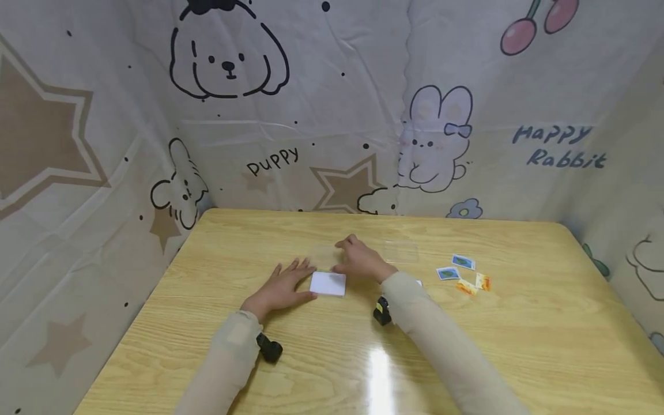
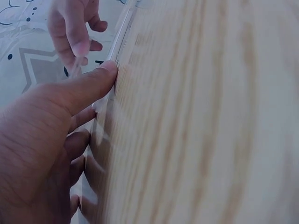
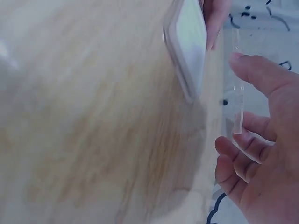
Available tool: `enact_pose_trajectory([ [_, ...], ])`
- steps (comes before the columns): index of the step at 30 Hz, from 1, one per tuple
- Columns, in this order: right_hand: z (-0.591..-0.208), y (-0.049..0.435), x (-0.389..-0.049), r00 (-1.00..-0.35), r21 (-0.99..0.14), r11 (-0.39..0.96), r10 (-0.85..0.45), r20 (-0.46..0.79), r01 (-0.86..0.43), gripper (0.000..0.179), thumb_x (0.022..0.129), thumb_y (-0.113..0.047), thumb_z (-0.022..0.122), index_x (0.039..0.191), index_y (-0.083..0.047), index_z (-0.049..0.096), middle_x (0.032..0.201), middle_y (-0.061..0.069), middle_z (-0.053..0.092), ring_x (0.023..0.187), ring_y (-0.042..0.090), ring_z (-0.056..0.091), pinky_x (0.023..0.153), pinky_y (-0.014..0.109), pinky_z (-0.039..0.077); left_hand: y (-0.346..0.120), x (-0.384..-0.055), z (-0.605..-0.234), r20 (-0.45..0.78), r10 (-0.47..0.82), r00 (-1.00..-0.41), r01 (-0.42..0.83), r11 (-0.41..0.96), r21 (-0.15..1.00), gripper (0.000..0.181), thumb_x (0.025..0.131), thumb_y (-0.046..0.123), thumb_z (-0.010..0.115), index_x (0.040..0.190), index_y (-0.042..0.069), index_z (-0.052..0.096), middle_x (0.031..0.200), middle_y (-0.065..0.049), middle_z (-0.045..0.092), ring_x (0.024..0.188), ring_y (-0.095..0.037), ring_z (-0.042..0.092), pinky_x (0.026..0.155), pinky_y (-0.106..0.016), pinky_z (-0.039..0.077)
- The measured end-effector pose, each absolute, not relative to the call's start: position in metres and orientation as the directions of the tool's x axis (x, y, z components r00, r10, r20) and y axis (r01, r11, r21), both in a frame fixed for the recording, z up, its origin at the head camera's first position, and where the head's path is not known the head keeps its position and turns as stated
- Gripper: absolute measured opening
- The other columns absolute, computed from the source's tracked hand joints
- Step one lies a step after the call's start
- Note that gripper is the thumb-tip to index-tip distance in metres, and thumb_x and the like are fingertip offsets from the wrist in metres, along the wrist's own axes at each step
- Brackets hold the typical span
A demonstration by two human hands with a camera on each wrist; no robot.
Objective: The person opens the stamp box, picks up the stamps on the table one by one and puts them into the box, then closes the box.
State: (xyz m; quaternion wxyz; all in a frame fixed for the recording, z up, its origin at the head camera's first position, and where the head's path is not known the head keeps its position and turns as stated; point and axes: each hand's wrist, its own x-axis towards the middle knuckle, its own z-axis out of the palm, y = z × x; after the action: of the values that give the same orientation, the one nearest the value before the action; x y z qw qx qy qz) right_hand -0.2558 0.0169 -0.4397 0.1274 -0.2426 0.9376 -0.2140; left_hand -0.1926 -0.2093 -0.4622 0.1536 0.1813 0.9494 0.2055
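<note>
A white rectangular stack (image 1: 328, 284), like a pile of blank cards, lies on the table in front of me. My left hand (image 1: 282, 288) rests beside its left edge, fingers spread and fairly straight, with the thumb near its lower corner. Just behind the stack, my right hand (image 1: 363, 260) pinches a thin clear plastic piece between thumb and fingers. That clear plastic piece (image 3: 238, 107) is seen edge-on in the right wrist view, apart from the stack. Whether the stack sits inside a clear case cannot be told.
Another clear flat plastic piece (image 1: 400, 252) lies right of my right hand. Farther right are several small picture cards, two blue-green ones (image 1: 448, 274) and two orange ones (image 1: 467, 287). A small white edge (image 1: 419, 283) peeks out beside my right sleeve. Printed cloth (image 1: 332, 104) hangs behind the wooden table.
</note>
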Motion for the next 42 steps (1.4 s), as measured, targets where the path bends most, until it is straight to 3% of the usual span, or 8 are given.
enact_pose_trajectory([
  [21,-0.460,0.016,-0.283,-0.853,-0.486,0.811,-0.474,-0.219,-0.326,0.071,0.087,-0.040,0.070,0.143,-0.005,0.044,0.144,0.021,0.040,0.132,0.035,0.043,0.109,0.048,0.040,-0.214,-0.184,-0.471,-0.223,0.444,-0.868,0.287,0.814,0.505,0.071,0.092,0.050,0.059,0.151,0.018,0.035,0.161,-0.010,0.018,0.151,-0.032,0.010,0.118,-0.062,0.000],
  [42,-0.452,0.019,-0.292,-0.859,-0.514,0.805,-0.459,-0.225,-0.296,0.072,0.087,-0.032,0.071,0.147,-0.007,0.040,0.148,0.021,0.034,0.135,0.036,0.040,0.110,0.049,0.039,-0.214,-0.194,-0.465,-0.218,0.437,-0.873,0.286,0.820,0.495,0.071,0.092,0.049,0.059,0.151,0.018,0.035,0.161,-0.009,0.017,0.151,-0.031,0.010,0.119,-0.060,0.000],
])
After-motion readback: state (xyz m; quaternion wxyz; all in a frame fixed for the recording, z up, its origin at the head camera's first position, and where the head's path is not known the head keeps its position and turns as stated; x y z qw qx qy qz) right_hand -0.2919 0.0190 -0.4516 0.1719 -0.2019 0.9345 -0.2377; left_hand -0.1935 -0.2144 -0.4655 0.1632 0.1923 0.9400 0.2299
